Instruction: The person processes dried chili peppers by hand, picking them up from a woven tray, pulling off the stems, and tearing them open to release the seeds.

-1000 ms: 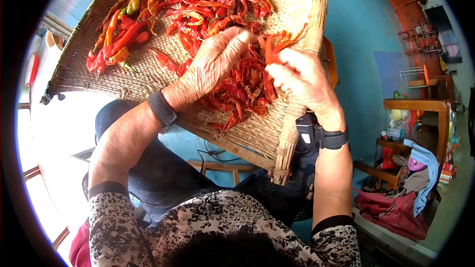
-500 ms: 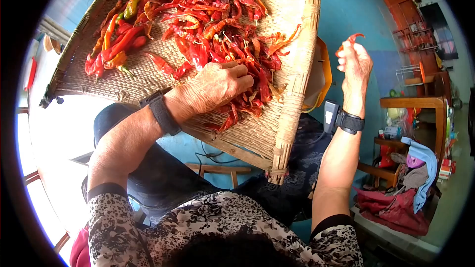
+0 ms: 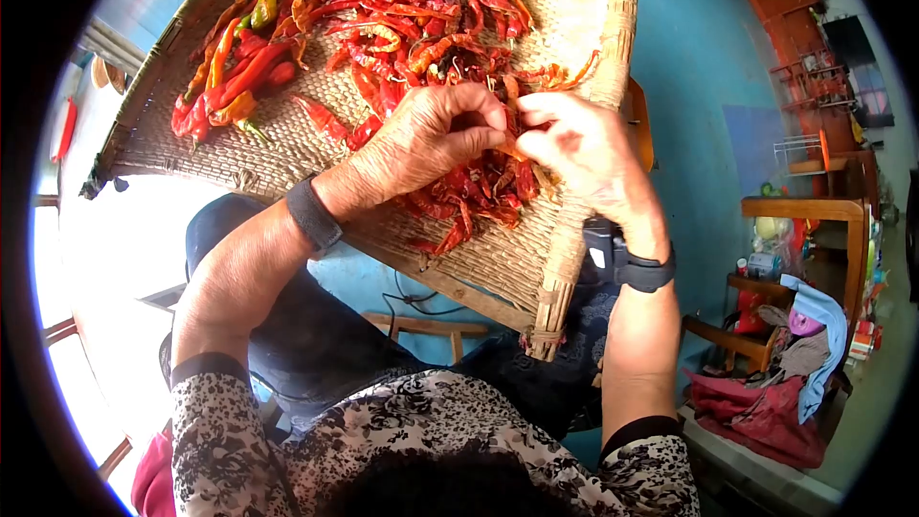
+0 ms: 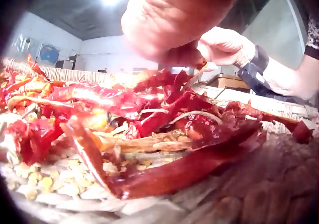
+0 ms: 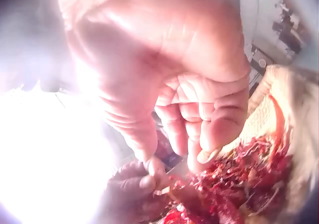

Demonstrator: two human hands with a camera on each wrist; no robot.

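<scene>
Although a red pepper was held up beyond the right rim of the broad, tan woven-straw tray a moment ago, none is raised there now. On the left side of the tray, a cluster of smooth, plump red and orange peppers is left lying. Nearer its middle, a small orange-red pepper piece is pinched between thumb and forefinger of the left hand, which has been lifted off the heap of shrivelled, dry-looking red peppers spread beneath. Pale yellow seeds are scattered on the weave. Towards the right rim, the right hand has been brought back beside the left, its fingers bent and its thumb and forefinger apart; whether anything is gripped by it cannot be told. Two-handed handling of single peppers seems to have been resumed, with the heap apparently being worked through piece by piece.
</scene>
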